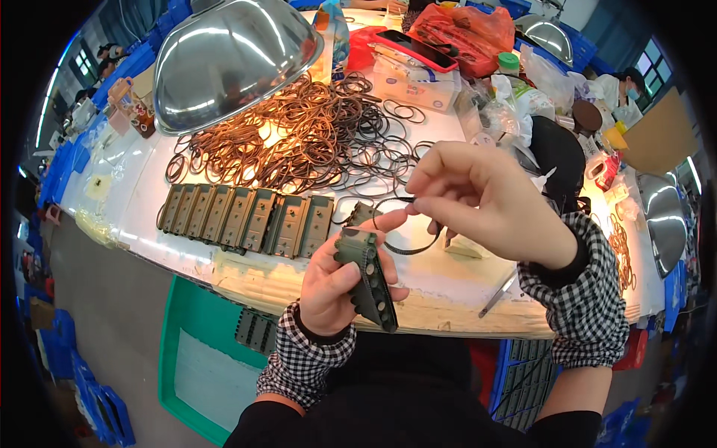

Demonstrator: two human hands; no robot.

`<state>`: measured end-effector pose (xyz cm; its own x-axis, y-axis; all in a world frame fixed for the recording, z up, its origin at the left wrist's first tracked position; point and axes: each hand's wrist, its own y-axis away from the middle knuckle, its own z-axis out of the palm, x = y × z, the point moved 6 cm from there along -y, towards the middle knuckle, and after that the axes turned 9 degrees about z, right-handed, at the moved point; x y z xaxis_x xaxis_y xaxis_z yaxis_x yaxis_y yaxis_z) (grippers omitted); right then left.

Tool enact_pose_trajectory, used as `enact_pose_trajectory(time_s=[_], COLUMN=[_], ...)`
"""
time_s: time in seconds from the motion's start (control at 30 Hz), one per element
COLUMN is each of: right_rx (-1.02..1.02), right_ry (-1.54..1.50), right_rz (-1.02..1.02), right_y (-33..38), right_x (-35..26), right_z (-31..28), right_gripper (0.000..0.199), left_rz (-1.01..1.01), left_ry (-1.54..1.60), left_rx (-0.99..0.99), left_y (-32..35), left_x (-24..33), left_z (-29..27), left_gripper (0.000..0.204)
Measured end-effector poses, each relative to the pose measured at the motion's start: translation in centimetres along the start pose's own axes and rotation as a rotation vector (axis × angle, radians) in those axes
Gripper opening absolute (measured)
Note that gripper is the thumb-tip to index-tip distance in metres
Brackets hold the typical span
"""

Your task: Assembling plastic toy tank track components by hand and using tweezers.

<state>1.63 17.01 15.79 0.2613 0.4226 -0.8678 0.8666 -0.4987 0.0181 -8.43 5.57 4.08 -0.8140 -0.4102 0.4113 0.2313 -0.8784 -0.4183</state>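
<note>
My left hand is closed round a dark green toy tank chassis, tilted so a row of round wheels shows along its side. With thumb and forefinger pinched, my right hand holds a thin black rubber track loop, which hangs just beyond the chassis beside my left fingertips. Whether the loop touches the chassis I cannot tell. To the left, several olive-green chassis lie side by side in a row. Behind them spreads a big tangled heap of dark track loops on the lit white tabletop.
A shiny metal lamp shade hangs low over the heap. At the back are a red-edged phone, an orange-red plastic bag and clear bags. A metal strip lies by the front edge. Below stand a green bin and a blue crate.
</note>
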Motion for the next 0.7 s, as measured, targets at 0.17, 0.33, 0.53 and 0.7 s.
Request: enact_pose_trajectory(time_s=[0.17,0.33,0.53,0.7], right_rx=[0.040,0.043,0.018,0.512], right_ry=[-0.254,-0.420,-0.453,0.221], right_rz=[0.183,0.235,0.184,-0.314], right_y=[3.1,4.3,4.7,5.9], right_x=[2.3,5.0,6.3,4.2], right_z=[-0.8,-0.3,0.4,-0.7], right_gripper=[0.017,0.021,0.021,0.019], left_rz=[-0.005,-0.029,-0.113,-0.144], left_ry=[0.105,0.182,0.033,-0.277], left_rx=[0.021,0.042,0.043,-0.071], left_y=[0.4,0.3,0.4,0.0], left_x=[-1.1,-1.7,-2.4,-2.7], left_z=[0.3,0.7,0.5,2.0], left_gripper=[0.044,0.047,0.046,0.040])
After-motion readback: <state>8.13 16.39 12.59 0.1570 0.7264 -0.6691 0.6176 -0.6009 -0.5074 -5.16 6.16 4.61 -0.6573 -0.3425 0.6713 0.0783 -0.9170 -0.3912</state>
